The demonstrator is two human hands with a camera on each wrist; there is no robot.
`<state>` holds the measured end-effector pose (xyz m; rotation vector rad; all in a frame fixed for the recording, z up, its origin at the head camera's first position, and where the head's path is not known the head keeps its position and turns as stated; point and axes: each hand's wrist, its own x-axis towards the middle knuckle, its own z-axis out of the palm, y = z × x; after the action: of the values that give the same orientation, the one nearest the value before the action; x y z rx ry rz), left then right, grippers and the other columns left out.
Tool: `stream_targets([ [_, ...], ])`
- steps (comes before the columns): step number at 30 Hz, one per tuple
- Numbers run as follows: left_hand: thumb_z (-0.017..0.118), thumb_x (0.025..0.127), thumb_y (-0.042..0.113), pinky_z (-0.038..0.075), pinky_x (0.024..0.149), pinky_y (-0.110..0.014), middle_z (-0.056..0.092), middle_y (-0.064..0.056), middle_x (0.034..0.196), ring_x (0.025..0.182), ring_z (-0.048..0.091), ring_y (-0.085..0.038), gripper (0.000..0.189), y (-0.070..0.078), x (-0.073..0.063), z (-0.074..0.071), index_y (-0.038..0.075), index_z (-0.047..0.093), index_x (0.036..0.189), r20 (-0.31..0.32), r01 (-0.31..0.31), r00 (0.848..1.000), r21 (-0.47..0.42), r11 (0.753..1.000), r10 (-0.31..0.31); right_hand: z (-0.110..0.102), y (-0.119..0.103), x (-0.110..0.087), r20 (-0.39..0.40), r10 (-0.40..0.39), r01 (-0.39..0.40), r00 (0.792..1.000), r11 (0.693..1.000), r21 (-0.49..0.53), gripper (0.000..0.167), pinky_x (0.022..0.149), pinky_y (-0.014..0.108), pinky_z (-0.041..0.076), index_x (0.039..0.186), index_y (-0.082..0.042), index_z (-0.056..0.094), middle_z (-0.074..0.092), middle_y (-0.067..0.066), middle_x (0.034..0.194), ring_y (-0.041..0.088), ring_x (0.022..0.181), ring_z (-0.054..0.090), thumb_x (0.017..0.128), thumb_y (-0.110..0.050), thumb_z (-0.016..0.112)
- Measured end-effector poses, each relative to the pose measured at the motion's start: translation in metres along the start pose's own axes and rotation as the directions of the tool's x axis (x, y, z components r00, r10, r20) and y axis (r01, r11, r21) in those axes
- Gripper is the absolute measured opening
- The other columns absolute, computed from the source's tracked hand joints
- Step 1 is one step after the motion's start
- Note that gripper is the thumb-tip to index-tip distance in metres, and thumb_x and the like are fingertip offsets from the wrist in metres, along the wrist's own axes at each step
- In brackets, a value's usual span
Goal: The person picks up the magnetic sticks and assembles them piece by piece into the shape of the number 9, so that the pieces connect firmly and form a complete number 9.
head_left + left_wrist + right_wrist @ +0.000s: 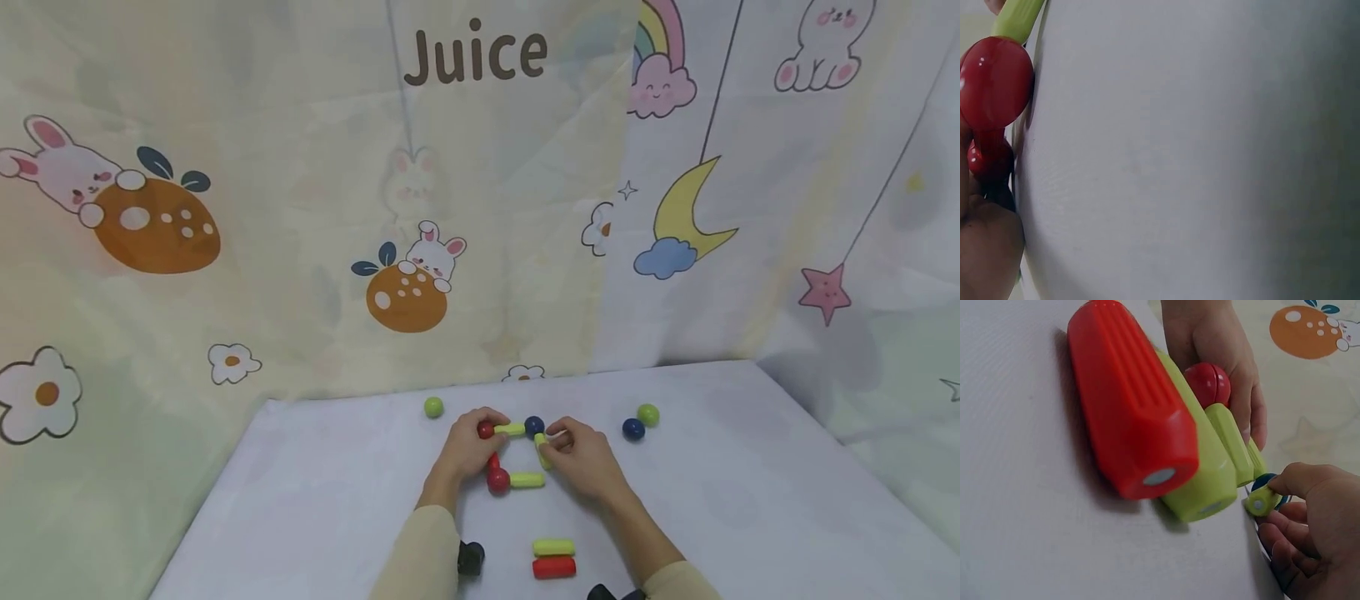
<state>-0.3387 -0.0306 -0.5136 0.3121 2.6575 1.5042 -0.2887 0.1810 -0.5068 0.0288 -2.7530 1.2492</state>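
An open-sided frame of rods and balls lies on the white table. My left hand [467,443] holds its far red ball [486,429], fingers curled over it. A red rod [492,461], partly behind that hand, runs to the near red ball [498,481], from which a yellow-green rod [527,480] points right. Along the far side, another yellow-green rod [512,429] reaches a dark blue ball [534,427]. My right hand [585,460] pinches the yellow-green side rod [1257,505] at the blue ball; its round silver end faces the right wrist camera.
Nearer the front lie a loose yellow-green rod [553,547] and a red rod [554,567], side by side. A green ball [433,407] sits at the back left. Another green ball [648,414] and a blue ball [633,429] are at right. A printed curtain [300,208] hangs behind.
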Motion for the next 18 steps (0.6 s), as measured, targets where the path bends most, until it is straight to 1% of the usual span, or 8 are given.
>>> stream_targets([
  [5,0.072,0.095,0.019,0.045,0.110,-0.051,0.063,-0.003,0.129,0.124,0.054,-0.027,0.020,0.001,-0.001,0.001,0.028,0.072,0.113,0.006,0.004,1.000,-0.004,1.000,-0.004,0.000,-0.001,0.001,-0.013,0.026,-0.026,1.000,1.000,-0.015,0.024,0.079,0.036,0.056,0.110,-0.014,0.070,0.074,-0.002,0.093,0.013,0.081,0.066,0.091,-0.028,0.075],
  [8,0.072,0.095,0.018,0.045,0.109,-0.052,0.063,-0.004,0.129,0.123,0.055,-0.027,0.020,0.001,-0.002,0.000,0.027,0.073,0.113,0.009,0.001,1.000,-0.001,1.000,-0.001,-0.002,0.000,0.001,-0.002,0.026,-0.026,1.000,0.999,-0.023,0.024,0.078,0.035,0.056,0.110,-0.013,0.070,0.074,-0.002,0.092,0.012,0.080,0.065,0.092,-0.027,0.075],
  [11,0.073,0.094,0.017,0.047,0.108,-0.052,0.064,-0.004,0.128,0.120,0.056,-0.027,0.020,0.000,-0.002,0.000,0.026,0.073,0.112,-0.001,-0.001,1.000,-0.004,1.000,0.001,-0.003,-0.001,0.003,0.029,0.015,-0.014,0.999,1.000,-0.024,0.024,0.079,0.035,0.056,0.111,-0.013,0.070,0.074,-0.003,0.092,0.012,0.081,0.066,0.092,-0.027,0.075],
  [15,0.073,0.095,0.017,0.046,0.108,-0.051,0.064,-0.003,0.128,0.120,0.055,-0.026,0.020,-0.001,0.000,-0.001,0.026,0.073,0.112,-0.012,0.003,1.000,-0.016,1.000,-0.003,-0.009,-0.002,0.006,0.077,0.008,-0.006,0.997,1.000,-0.024,0.025,0.085,0.040,0.057,0.113,-0.013,0.068,0.076,-0.001,0.097,0.013,0.087,0.069,0.092,-0.025,0.075],
  [16,0.072,0.095,0.017,0.046,0.109,-0.050,0.064,-0.003,0.128,0.121,0.055,-0.026,0.020,-0.001,0.000,-0.001,0.027,0.073,0.112,-0.010,0.009,1.000,-0.019,1.000,-0.009,-0.010,-0.003,0.006,0.089,0.009,-0.007,0.996,1.000,-0.023,0.026,0.086,0.042,0.057,0.113,-0.012,0.068,0.076,-0.001,0.098,0.014,0.089,0.070,0.092,-0.024,0.075],
  [18,0.073,0.095,0.017,0.046,0.109,-0.051,0.064,-0.004,0.128,0.122,0.055,-0.027,0.020,-0.001,0.000,-0.001,0.026,0.073,0.113,-0.003,0.001,1.000,-0.016,1.000,-0.002,-0.012,-0.004,0.005,0.106,0.014,-0.012,0.994,1.000,-0.024,0.026,0.088,0.043,0.057,0.114,-0.011,0.068,0.076,0.000,0.099,0.015,0.090,0.070,0.091,-0.023,0.076],
])
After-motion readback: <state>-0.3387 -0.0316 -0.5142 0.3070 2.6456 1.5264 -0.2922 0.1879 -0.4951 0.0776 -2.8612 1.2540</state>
